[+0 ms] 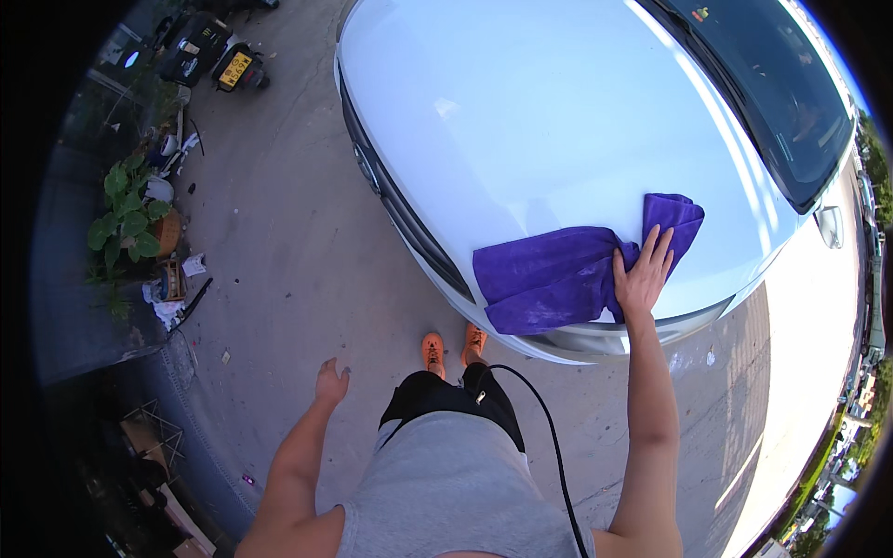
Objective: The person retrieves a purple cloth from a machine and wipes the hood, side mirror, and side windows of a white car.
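Observation:
My right hand [643, 282] lies with spread fingers on a purple cloth [551, 275], pressing it to the white hood of a car [558, 125]. The cloth is bunched under the palm. One part spreads left over the hood's front corner and the headlight [586, 340]; a folded part sticks up beyond my fingers. My left hand [332, 383] hangs free over the concrete ground, its fingers a little bent and apart, with nothing in it.
The windshield [774, 91] and a side mirror [829, 227] are at the right. A black cable [551, 418] runs down in front of my body. At the left stand a potted plant [129, 209], a parked motorcycle [202, 52] and scattered litter near a wall.

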A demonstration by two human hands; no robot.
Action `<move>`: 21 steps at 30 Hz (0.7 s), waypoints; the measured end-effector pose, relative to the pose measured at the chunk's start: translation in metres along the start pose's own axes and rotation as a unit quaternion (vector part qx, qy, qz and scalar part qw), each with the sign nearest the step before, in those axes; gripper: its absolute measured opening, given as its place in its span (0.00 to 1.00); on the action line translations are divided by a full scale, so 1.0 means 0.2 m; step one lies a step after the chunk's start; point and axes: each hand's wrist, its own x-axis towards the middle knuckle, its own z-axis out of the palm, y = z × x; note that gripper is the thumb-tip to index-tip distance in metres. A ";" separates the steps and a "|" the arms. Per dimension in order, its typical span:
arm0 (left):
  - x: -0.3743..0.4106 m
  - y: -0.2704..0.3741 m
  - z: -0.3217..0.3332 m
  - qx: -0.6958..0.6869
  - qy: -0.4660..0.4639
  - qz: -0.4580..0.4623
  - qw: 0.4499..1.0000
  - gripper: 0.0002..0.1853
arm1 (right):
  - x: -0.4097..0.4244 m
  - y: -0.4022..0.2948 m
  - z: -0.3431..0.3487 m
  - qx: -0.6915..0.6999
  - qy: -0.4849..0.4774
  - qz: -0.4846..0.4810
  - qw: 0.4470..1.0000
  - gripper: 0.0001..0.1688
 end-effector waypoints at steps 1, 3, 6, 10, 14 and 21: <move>-0.15 -0.36 0.08 0.026 -0.026 -0.109 0.993 0.35 | 0.09 -0.01 0.03 0.023 0.015 0.017 0.999 0.54; -0.52 -0.63 0.14 0.033 -0.099 -0.339 0.935 0.34 | 0.23 -0.01 0.06 -0.048 -0.011 0.048 0.998 0.53; -0.99 -0.84 0.33 -0.017 -0.050 -0.493 0.869 0.27 | 0.45 -0.26 0.23 -0.079 -0.005 0.001 0.997 0.53; -1.01 -0.60 0.60 -0.113 -0.070 -0.388 0.912 0.20 | 0.58 -0.84 0.36 -0.002 -0.085 -0.163 0.983 0.62; -0.32 -0.06 0.59 -0.322 0.134 -0.061 0.935 0.23 | 0.39 -1.22 0.44 -0.020 -0.145 -0.295 0.944 0.61; 0.29 2.31 -0.24 -0.083 0.100 0.313 0.941 0.42 | 0.58 -0.59 0.30 0.032 -0.085 -0.144 0.985 0.51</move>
